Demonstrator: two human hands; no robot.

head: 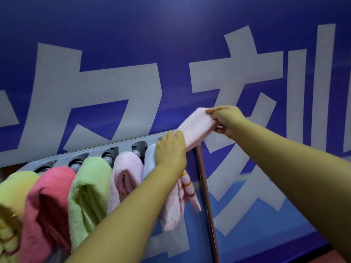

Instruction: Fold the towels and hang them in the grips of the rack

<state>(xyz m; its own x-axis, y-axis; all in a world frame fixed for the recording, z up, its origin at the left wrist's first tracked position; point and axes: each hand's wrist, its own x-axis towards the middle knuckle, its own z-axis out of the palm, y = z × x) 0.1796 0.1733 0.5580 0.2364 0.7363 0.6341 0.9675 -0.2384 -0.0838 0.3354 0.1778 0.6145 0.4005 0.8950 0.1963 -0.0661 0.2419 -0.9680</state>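
Head view looks up along a grey rack (98, 151) that runs from the lower left of the frame toward the centre, against a blue wall with large white characters (114, 88). From the far left, folded towels hang in its grips: a yellow-green towel (13, 188), a deep pink towel (49, 188), a green towel (89, 183), a pale pink towel (126, 171) and a light blue towel (150, 162), each pinched at its fold so both ends drop evenly. Just right of them, the left hand (171, 150) presses its straight fingers down on the last pink towel (195, 128) at the rack's end, apparently to seat the fold in the final grip; the grip itself is hidden under the hand. One end of this towel hangs below the wrist, beside a metal pole (206, 196). At centre right, the right hand (227, 120) pinches the other end and holds it raised and taut, likely so the cloth stays flat while it is pushed in
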